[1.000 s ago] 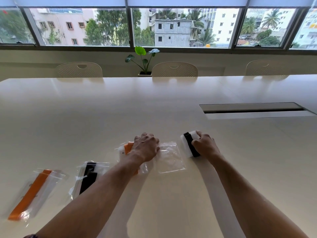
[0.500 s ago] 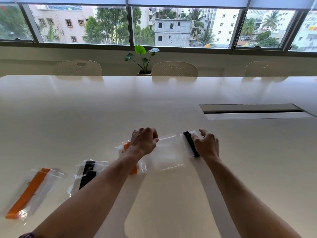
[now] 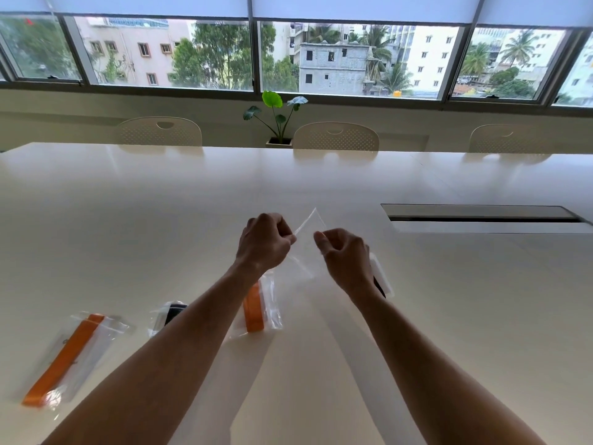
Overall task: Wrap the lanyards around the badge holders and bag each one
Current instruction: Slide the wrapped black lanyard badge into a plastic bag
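Here, no words or labels are showing that can be read. The left hand (image 3: 263,244) and the right hand (image 3: 345,255) are each pinching an edge of one clear empty bag (image 3: 306,242), holding it up above the white surface (image 3: 449,316). Behind the right wrist, a badge holder (image 3: 382,277) wrapped in a black lanyard is lying on the surface, not bagged. Under the left arm, a bag with an orange lanyard (image 3: 255,311) is lying flat. Farther left, a bag with a black lanyard (image 3: 170,316) and another orange bag (image 3: 69,358) are resting.
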The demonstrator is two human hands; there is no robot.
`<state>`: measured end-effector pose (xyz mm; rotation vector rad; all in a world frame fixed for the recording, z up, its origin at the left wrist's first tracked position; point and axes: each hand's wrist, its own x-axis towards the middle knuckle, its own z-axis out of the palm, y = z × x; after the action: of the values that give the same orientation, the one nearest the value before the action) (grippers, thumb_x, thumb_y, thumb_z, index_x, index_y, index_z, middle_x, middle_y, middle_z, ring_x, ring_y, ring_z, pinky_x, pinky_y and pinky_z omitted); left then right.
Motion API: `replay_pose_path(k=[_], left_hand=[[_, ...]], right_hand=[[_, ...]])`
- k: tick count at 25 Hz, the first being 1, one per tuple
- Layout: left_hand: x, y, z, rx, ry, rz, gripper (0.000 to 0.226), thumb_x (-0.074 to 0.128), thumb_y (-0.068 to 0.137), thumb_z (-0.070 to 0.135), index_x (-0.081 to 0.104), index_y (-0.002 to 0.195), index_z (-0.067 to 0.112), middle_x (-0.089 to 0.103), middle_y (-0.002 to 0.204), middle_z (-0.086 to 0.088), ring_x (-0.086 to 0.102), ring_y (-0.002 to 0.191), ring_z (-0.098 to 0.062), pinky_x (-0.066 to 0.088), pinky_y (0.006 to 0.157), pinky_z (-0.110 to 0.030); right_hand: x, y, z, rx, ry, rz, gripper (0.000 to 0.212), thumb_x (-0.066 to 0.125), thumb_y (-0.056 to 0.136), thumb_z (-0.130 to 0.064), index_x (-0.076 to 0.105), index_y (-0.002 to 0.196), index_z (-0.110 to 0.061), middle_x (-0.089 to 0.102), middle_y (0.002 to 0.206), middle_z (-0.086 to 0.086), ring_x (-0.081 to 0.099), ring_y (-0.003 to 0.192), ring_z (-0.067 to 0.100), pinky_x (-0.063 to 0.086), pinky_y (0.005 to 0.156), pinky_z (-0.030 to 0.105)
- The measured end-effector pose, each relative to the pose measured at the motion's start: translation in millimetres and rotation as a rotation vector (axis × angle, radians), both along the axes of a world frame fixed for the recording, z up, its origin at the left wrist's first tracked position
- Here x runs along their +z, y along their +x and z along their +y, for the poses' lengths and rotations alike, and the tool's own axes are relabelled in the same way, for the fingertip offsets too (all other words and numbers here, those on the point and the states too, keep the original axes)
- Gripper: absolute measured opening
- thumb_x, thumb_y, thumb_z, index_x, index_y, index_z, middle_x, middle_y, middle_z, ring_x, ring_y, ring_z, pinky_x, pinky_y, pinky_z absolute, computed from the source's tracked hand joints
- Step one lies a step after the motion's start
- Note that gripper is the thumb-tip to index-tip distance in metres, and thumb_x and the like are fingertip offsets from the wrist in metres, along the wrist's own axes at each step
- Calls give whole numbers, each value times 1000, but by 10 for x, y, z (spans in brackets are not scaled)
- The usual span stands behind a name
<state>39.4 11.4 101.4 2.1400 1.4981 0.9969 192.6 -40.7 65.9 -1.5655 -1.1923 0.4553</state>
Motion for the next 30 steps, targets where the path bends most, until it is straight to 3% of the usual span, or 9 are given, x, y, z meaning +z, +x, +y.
replay_pose_path(k=[3, 7, 15, 20, 22, 30], left_hand=[[21, 1, -51, -42, 10, -19, 14, 80, 78, 24, 68, 76, 16, 68, 73, 5, 65, 74, -14, 57, 75, -34], [21, -37, -82, -68, 7, -40, 10, 78, 79, 20, 69, 77, 16, 69, 73, 4, 66, 72, -12, 58, 73, -34], [12, -83, -96, -212, -64, -131, 13, 81, 77, 21, 68, 76, 17, 70, 72, 4, 67, 68, -5, 57, 67, -23], [-47, -84, -84, -256, -261, -272, 21, 77, 80, 25, 64, 80, 9, 67, 79, -14, 60, 70, -19, 55, 72, -43], [-66, -83, -81, -254, -279, -281, 20, 76, 81, 25, 63, 82, 10, 67, 82, -16, 62, 73, -23, 55, 73, -44], [-120, -12, -141, -206, -64, -188, 9, 65, 89, 25, 66, 84, 18, 70, 73, 2, 68, 70, -12, 59, 72, -37]], right_hand=[[11, -148, 85, 183, -14, 306, 17, 70, 90, -32, 71, 89, -15, 75, 76, 3, 74, 71, 17, 62, 68, 36], [0, -204, 129, 281, 2, 446, 13, 67, 92, -17, 71, 91, -5, 76, 78, 9, 75, 75, 24, 60, 65, 33], [71, -160, 83, 322, -14, 517, 12, 64, 92, -11, 71, 85, -5, 74, 76, 15, 74, 76, 27, 61, 62, 35], [84, -103, 67, 315, 10, 488, 12, 65, 91, -10, 71, 85, -1, 73, 74, 18, 73, 69, 29, 61, 64, 34], [73, -87, 59, 322, 4, 456, 12, 65, 92, -10, 71, 88, 0, 73, 74, 17, 73, 69, 29, 61, 65, 33], [63, -57, 28, 323, -23, 397, 17, 63, 93, -10, 70, 88, 5, 72, 76, 22, 72, 69, 34, 62, 66, 38]])
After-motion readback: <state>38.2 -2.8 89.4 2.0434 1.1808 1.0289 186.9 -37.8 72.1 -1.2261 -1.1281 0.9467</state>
